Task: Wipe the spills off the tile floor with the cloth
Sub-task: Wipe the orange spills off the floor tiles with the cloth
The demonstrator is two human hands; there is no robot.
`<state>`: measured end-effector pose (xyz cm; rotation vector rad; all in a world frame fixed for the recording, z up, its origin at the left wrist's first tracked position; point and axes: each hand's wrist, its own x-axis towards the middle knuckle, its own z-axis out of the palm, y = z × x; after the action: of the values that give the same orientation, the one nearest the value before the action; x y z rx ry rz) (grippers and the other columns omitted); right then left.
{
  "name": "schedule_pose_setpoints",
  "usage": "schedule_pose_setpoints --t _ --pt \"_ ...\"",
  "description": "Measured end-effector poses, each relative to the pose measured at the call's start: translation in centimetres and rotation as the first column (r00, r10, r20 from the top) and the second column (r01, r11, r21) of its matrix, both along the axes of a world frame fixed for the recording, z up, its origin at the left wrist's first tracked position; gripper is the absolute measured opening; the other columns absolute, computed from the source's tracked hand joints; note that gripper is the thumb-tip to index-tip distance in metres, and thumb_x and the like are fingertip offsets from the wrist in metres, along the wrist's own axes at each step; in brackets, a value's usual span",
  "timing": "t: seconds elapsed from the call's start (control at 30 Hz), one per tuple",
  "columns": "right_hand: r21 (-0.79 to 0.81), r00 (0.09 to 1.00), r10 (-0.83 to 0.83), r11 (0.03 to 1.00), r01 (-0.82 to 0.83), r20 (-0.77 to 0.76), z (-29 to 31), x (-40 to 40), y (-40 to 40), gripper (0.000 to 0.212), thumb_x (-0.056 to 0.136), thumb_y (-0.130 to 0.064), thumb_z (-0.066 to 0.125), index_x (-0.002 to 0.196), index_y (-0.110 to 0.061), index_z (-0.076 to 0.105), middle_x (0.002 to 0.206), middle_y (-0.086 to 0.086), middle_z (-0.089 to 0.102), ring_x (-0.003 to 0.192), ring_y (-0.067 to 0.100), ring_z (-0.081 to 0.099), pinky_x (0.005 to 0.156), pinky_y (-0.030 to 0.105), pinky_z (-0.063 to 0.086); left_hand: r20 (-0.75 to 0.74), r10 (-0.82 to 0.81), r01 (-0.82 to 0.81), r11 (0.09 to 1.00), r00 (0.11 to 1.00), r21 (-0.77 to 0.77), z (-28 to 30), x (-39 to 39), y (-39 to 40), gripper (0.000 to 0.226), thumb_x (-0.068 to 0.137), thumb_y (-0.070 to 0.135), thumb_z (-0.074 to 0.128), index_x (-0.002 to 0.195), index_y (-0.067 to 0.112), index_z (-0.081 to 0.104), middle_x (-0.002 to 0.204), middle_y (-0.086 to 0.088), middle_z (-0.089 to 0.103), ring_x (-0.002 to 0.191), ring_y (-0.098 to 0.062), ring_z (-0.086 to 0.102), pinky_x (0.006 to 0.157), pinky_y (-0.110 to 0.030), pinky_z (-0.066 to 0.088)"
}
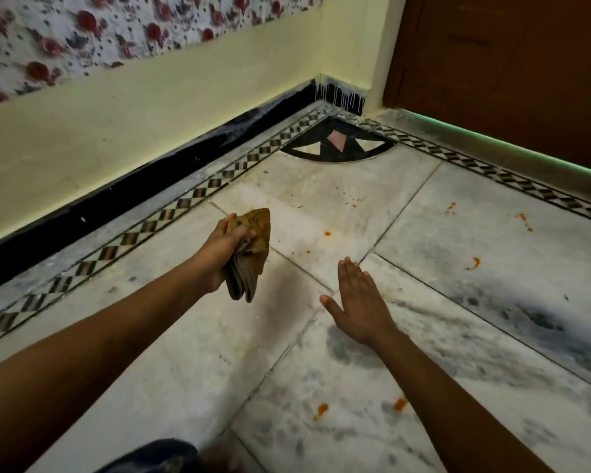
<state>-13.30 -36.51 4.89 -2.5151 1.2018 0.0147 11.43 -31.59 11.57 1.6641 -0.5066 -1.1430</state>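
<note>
Fingers of the left hand (224,249) are curled tight around a folded brown cloth (251,254), a little left of the middle of the frame. One end of the cloth sticks up past the fingers and the other end hangs down below the hand. It looks held up off the floor, with a dark shadow under it. Fingers of the right hand (359,297) are straight and close together, with the thumb out to the side, and they hold nothing. That hand is flat, palm down, just right of the cloth, low over the white tile floor (321,206). Small orange spills dot the tiles: one spot (327,233) just above and between the hands, one drop (322,408) near the bottom middle, another drop (400,403) beside the right arm, and more splashes (474,262) out to the right. A black and white patterned border (198,192) runs along the floor's edge by the yellow wall (116,114) at the upper left. A brown door (509,63) fills the upper right.
</note>
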Motion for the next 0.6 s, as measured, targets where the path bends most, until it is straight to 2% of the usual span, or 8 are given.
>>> schedule_pose_setpoints --t 0.1,0.17,0.23,0.3,0.43,0.5,0.6 --pt "-0.028 0.998 -0.056 0.998 0.055 -0.031 0.1 0.8 -1.7 0.09 0.08 -0.064 0.004 0.147 -0.005 -0.008 0.157 0.012 -0.011 0.145 0.021 -0.009 0.113 0.028 -0.01 -0.036 0.046 -0.046 0.999 0.998 -0.001 -2.3 1.8 -1.3 0.059 0.087 0.02 0.056 0.14 0.015 0.03 0.104 -0.01 0.055 0.087 -0.023 0.06 0.064 -0.031 0.05" --pt "-0.018 0.993 -0.099 0.995 0.098 -0.062 0.1 1.3 -3.0 0.083 0.09 -0.06 0.014 0.148 -0.004 -0.007 0.157 0.013 -0.01 0.145 0.022 -0.008 0.115 0.031 -0.007 -0.059 0.092 -0.092 0.996 0.994 0.01 -3.7 2.7 -2.2 0.055 0.087 0.017 0.055 0.137 0.01 0.032 0.092 -0.006 0.055 0.077 -0.019 0.059 0.062 -0.03 0.049" --pt "-0.036 0.988 -0.12 0.992 0.117 -0.096 -0.1 1.9 -4.2 0.077 0.097 -0.053 0.022 0.148 -0.004 -0.006 0.157 0.014 -0.009 0.145 0.023 -0.007 0.115 0.032 -0.006 -0.085 0.127 -0.126 0.992 0.988 0.012 -4.5 3.3 -3.2 0.05 0.088 0.014 0.054 0.134 0.012 0.034 0.09 -0.004 0.053 0.076 -0.017 0.058 0.063 -0.03 0.05" --pt "-0.078 0.984 -0.115 0.991 0.105 -0.136 -0.1 2.4 -5.1 0.078 0.095 -0.056 0.018 0.148 -0.003 -0.006 0.157 0.014 -0.009 0.145 0.023 -0.007 0.115 0.032 -0.006 -0.097 0.11 -0.11 0.994 0.989 0.005 -5.1 3.9 -4.1 0.052 0.088 0.014 0.055 0.136 0.014 0.033 0.091 -0.003 0.054 0.077 -0.016 0.058 0.064 -0.03 0.051" --pt "-0.105 0.971 -0.068 0.993 0.045 -0.23 0.8 3.8 -6.2 0.087 0.081 -0.058 0.009 0.148 -0.003 -0.004 0.156 0.015 -0.008 0.145 0.024 -0.006 0.114 0.03 -0.008 -0.089 0.076 -0.075 0.997 0.993 0.025 -5.2 5.8 -4.5 0.059 0.087 0.016 0.057 0.14 0.022 0.031 0.112 -0.01 0.056 0.093 -0.023 0.06 0.086 -0.039 0.052" --pt "-0.112 0.963 -0.058 0.993 0.03 -0.264 1.5 4.4 -6.3 0.084 0.085 -0.058 0.011 0.148 -0.004 -0.004 0.157 0.015 -0.008 0.145 0.024 -0.007 0.113 0.03 -0.008 -0.073 0.061 -0.058 0.997 0.995 0.045 -4.5 6.7 -4.4 0.06 0.087 0.016 0.057 0.14 0.025 0.031 0.116 -0.01 0.055 0.093 -0.022 0.06 0.086 -0.038 0.052" --pt "-0.136 0.969 -0.106 0.988 0.077 -0.224 1.7 5.5 -7.1 0.077 0.096 -0.055 0.021 0.148 -0.003 -0.002 0.157 0.016 -0.005 0.145 0.024 -0.005 0.114 0.03 -0.008 -0.004 0.036 -0.036 0.999 0.999 0.034 -4.1 7.9 -4.8 0.061 0.088 0.016 0.056 0.141 0.027 0.029 0.119 -0.008 0.052 0.09 -0.018 0.059 0.08 -0.032 0.052"
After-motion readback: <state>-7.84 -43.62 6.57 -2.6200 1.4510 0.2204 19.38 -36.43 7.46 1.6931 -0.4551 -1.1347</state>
